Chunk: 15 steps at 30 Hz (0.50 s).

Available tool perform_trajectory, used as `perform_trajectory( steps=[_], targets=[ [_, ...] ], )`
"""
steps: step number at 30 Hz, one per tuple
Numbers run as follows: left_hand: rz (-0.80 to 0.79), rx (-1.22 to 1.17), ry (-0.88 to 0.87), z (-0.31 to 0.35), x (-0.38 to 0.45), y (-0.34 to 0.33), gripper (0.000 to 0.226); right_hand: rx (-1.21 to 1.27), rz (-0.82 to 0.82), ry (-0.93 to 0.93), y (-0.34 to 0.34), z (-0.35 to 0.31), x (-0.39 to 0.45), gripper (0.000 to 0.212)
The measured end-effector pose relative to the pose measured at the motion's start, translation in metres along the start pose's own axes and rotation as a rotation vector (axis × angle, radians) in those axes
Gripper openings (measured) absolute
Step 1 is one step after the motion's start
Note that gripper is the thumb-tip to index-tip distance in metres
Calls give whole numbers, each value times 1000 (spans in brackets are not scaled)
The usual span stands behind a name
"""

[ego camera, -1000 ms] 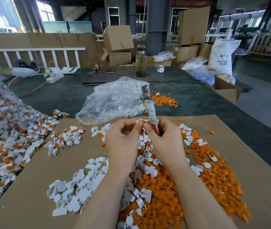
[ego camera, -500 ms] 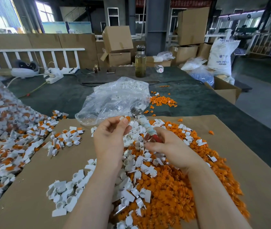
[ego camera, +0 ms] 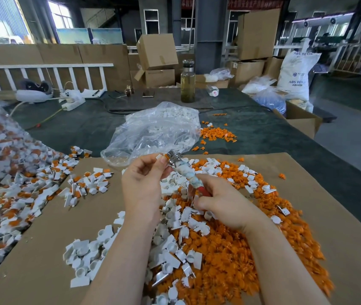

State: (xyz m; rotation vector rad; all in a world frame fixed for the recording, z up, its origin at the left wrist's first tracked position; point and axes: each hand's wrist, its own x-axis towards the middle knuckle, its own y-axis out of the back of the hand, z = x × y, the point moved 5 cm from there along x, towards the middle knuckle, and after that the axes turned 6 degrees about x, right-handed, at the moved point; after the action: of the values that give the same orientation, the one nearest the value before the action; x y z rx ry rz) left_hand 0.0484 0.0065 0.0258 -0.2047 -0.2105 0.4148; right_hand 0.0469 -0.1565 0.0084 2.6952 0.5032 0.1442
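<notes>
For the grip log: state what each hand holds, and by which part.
Right hand grips the metal-headed tool by the red lower end of its handle. Left hand pinches a small white piece in its fingertips, right beside the tool's head.

parts pile (ego camera: 219,238) underhand, bare cardboard (ego camera: 43,249) left

One head-worn wide-angle view looks forward and down, close above the left hand (ego camera: 144,188) and right hand (ego camera: 223,205), with the brown cardboard surface (ego camera: 43,249) beneath them.
</notes>
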Motion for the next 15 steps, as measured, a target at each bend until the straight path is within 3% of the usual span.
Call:
perform_trajectory(
  steps=[10,15],
  targets=[
    [28,-24,32,-2,-1,1,8,-126,82,24,-2,1,2,29],
    [15,-93,248,-11,2,5,8,-168,96,0,-3,2,3,14]
  ],
)
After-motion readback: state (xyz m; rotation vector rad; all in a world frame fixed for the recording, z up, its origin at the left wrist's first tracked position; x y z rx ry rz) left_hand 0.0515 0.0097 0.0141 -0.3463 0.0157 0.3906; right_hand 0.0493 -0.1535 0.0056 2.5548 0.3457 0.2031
